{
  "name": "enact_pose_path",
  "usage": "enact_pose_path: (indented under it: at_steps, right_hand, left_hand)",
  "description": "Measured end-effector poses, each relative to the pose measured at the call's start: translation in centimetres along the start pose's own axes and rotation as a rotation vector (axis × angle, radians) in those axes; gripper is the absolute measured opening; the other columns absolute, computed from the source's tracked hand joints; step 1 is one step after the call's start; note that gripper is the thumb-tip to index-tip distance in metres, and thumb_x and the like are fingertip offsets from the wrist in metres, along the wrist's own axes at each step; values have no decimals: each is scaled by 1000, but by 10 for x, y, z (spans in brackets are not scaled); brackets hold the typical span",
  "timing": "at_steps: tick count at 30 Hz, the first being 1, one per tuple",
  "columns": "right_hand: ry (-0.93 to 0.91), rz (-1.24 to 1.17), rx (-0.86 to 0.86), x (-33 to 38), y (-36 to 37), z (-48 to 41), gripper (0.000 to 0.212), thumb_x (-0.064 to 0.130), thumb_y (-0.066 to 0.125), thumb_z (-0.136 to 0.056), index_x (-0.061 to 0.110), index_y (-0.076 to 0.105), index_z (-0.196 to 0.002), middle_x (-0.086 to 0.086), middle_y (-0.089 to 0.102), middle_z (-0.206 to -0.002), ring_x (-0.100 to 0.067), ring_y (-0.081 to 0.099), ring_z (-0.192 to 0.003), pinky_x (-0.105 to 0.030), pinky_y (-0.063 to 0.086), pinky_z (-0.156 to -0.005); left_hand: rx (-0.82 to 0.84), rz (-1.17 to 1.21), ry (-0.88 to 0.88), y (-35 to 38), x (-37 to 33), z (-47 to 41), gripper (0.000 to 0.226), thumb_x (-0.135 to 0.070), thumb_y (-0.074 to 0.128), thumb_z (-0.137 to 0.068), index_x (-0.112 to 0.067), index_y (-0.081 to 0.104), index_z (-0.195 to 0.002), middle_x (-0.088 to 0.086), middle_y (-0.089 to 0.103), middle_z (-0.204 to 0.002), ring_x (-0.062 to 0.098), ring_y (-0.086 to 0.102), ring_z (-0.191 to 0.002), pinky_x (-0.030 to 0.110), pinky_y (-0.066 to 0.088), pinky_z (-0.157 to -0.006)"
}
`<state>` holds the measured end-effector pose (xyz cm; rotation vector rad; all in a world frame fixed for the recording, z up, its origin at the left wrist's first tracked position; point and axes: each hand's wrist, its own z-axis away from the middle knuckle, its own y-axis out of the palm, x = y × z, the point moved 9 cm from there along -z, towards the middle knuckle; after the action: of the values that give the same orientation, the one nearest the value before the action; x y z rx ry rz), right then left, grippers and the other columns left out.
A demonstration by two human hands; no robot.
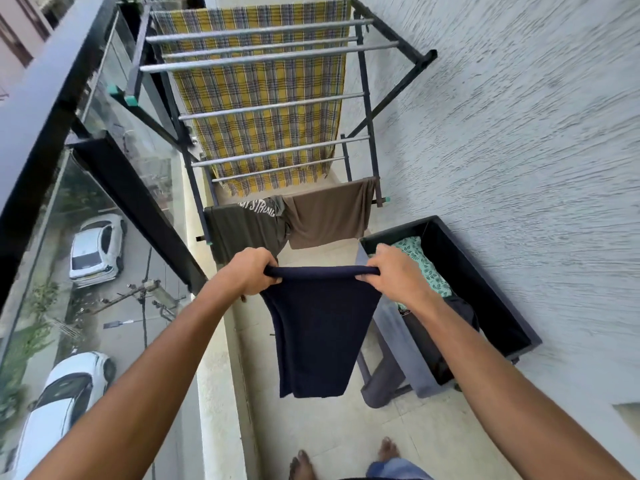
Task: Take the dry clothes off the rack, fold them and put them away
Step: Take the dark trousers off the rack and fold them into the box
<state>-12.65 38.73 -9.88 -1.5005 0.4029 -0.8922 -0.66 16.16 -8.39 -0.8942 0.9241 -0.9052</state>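
Note:
A dark navy garment (pixel 320 330) hangs folded in the air in front of me. My left hand (pixel 251 271) grips its top left corner and my right hand (pixel 394 271) grips its top right corner. Beyond it stands the drying rack (pixel 273 105) with metal rails. On the rack's lowest near rail hang an olive T-shirt with white lettering (pixel 247 226) and a brown garment (pixel 329 216). A yellow checked cloth (pixel 263 84) is draped over the rack's far side.
A black box (pixel 485 271) by the right wall holds a green patterned cloth (pixel 424 265) and dark clothes. A glass balcony railing (pixel 86 168) runs along the left, with parked cars far below. The rough wall (pixel 519 133) closes the right side. My bare feet show below.

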Motion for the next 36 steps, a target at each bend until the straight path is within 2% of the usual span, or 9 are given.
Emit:
enact_pose_path:
  at_steps: [3, 8, 11, 14, 19, 23, 29, 32, 36]
  right_hand:
    - [-60, -203, -1, -18, -28, -4, 41, 42, 82, -80, 19, 69, -112, 8, 54, -107, -12, 57, -100, -32, 48, -89]
    - [-86, -280, -95, -43, -102, -29, 25, 40, 74, -88, 27, 66, -68, 8, 62, -65, -8, 60, -61, -24, 41, -56]
    - [-144, -342, -255, -53, -171, -50, 12, 36, 75, -88, 25, 78, -88, 13, 67, -69, 0, 63, -65, -20, 45, -59]
    - [-202, -364, -417, -65, -248, -67, 15, 35, 75, -87, 20, 78, -87, 4, 70, -72, -12, 66, -68, -32, 53, -66]
    - [-302, -452, -672, -96, -355, -53, 19, 21, 74, -88, 20, 79, -106, 15, 65, -80, -4, 61, -68, -31, 51, -68]
    - [-329, -461, -807, -143, -368, -9, 27, 12, 69, -88, 20, 77, -112, 6, 72, -99, -10, 67, -90, -24, 52, -77]
    - [-142, -478, -634, -259, -225, 71, 40, -7, 67, -77, 13, 78, -110, 4, 70, -101, -15, 67, -95, -11, 46, -88]
    - [57, -442, -411, -322, -102, 112, 47, -16, 66, -71, 14, 80, -104, 10, 69, -98, -24, 70, -92, -9, 44, -85]
    - [289, -416, -172, -376, 37, 181, 46, -19, 59, -71, 13, 81, -96, 6, 72, -95, -24, 73, -90, 3, 37, -84]
  left_hand:
    - [-79, -111, 22, -23, -17, -3, 18, -37, 61, -95, -24, 72, -97, -3, 60, -87, 18, 57, -84, 34, 49, -73]
    - [-336, -132, 77, -90, -45, -13, 19, -44, 58, -94, -33, 73, -99, -9, 57, -110, 18, 55, -106, 44, 52, -86]
    - [-481, 163, 57, -146, -65, -14, 16, -34, 62, -94, -26, 76, -97, -4, 72, -91, 20, 68, -83, 40, 56, -77]
    - [-665, 278, 58, -210, -101, -5, 17, -25, 61, -96, -22, 75, -106, 2, 71, -83, 21, 67, -78, 37, 56, -76]
    - [-955, 100, 98, -293, -183, 30, 21, -26, 62, -95, -27, 75, -111, 0, 67, -79, 23, 61, -77, 34, 50, -73]
    - [-1081, -18, 215, -262, -245, 54, 18, -17, 62, -89, -24, 74, -100, 2, 71, -82, 29, 62, -80, 40, 52, -72]
    - [-767, -72, 374, -61, -296, 27, 21, -22, 59, -74, -21, 72, -90, 0, 71, -81, 26, 63, -75, 32, 50, -65]
    - [-333, -36, 374, 97, -309, -9, 22, -30, 49, -82, -21, 68, -88, 1, 70, -81, 31, 65, -76, 33, 53, -61]
    - [161, -54, 273, 253, -318, -21, 43, -44, 35, -87, -26, 65, -111, -1, 70, -109, 27, 62, -101, 37, 51, -81]
